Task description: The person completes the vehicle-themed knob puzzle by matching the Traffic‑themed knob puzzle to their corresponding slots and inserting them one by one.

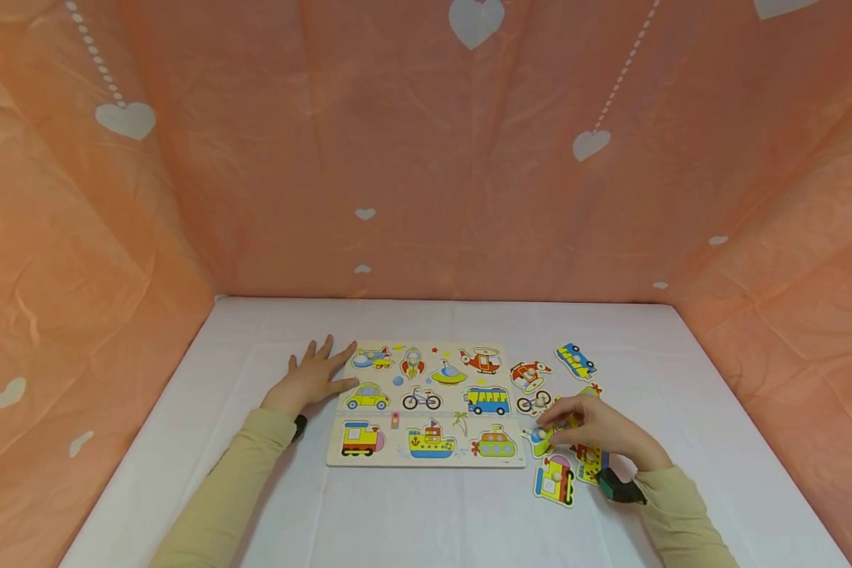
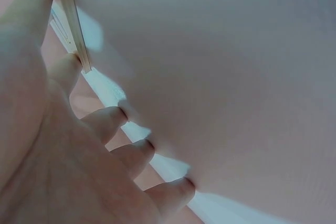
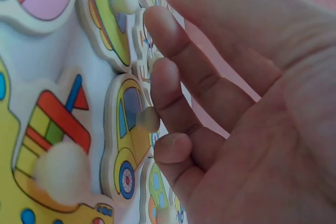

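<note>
A wooden puzzle board (image 1: 405, 451) with printed vehicles lies flat on the table. My left hand (image 1: 308, 379) rests at its left edge, fingers spread, thumb and forefinger touching the board. In the left wrist view the other fingertips (image 2: 176, 187) touch the white tabletop. My right hand (image 1: 603, 426) hovers over loose knobbed pieces right of the board, its fingers loosely bent. Below its thumb and forefinger lies the flying saucer piece (image 1: 539, 442). In the right wrist view, the car piece (image 3: 123, 140) has its knob right at a fingertip, and the ship piece (image 3: 26, 182) lies nearer the camera.
Around the right hand are a helicopter piece (image 1: 528, 376), a bicycle piece (image 1: 534, 403), a bus piece (image 1: 577, 361) and a train piece (image 1: 554, 480). An orange cloth (image 1: 412, 173) with white hearts encloses the back and sides of the white table (image 1: 397, 521).
</note>
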The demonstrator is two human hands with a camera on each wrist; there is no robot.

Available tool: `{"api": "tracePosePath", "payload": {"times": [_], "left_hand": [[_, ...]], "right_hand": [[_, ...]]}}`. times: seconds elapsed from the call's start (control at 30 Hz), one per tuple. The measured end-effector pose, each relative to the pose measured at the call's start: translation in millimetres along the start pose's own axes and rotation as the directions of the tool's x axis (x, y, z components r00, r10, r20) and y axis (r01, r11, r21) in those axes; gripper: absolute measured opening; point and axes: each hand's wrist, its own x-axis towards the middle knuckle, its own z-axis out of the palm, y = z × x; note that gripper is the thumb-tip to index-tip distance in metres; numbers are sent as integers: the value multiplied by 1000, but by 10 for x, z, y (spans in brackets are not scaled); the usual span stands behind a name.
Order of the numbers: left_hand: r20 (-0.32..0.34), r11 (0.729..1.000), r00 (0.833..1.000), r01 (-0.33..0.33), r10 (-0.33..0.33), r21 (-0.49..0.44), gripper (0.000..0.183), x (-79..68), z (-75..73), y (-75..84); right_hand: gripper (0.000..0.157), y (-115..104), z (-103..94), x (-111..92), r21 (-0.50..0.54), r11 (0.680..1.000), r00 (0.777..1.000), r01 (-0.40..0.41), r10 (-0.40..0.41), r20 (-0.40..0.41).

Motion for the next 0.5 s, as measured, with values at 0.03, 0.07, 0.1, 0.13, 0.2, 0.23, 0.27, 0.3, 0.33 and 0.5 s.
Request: {"api": "tracePosePath", "payload": {"times": [0.03, 0.07, 0.1, 0.13, 0.2, 0.23, 0.27, 0.3, 0.33, 0.5], "left_hand": [[0, 1000, 1000, -1, 1, -1, 79, 2, 0, -2], [1, 1000, 1000, -1, 1, -2, 79, 3, 0, -3], [2, 1000, 1000, -1, 1, -2, 79, 6, -1, -5], [3, 1000, 1000, -1, 1, -3, 79, 8, -2, -8], [3, 1000, 1000, -2, 2, -2, 80, 12, -2, -12], [3, 1000, 1000, -2, 2, -2, 80, 15, -3, -14], [3, 1000, 1000, -2, 2, 1, 80, 16, -2, -15], [4, 1000, 1000, -1, 1, 2, 80, 18, -1, -16], [4, 1000, 1000, -1, 1, 3, 80, 18, -1, -16], [5, 1000, 1000, 2, -2, -1, 80, 15, 4, -10]], "right_hand": [[23, 5, 6, 2, -11, 1000, 1000, 1, -1, -1], [23, 8, 11, 5, -19, 1000, 1000, 3, -3, -3], [23, 14, 16, 8, -26, 1000, 1000, 3, -3, -4], [22, 18, 21, 12, -31, 999, 1000, 7, -7, -6], [22, 26, 30, 21, -40, 999, 1000, 17, -18, -10], [22, 28, 35, 25, -43, 999, 1000, 23, -23, -12], [22, 29, 38, 29, -44, 999, 999, 29, -30, -14], [21, 29, 42, 33, -45, 998, 999, 33, -34, -15], [21, 28, 44, 35, -47, 998, 999, 38, -39, -18], [19, 17, 47, 39, -46, 998, 999, 42, -43, -21]]}}
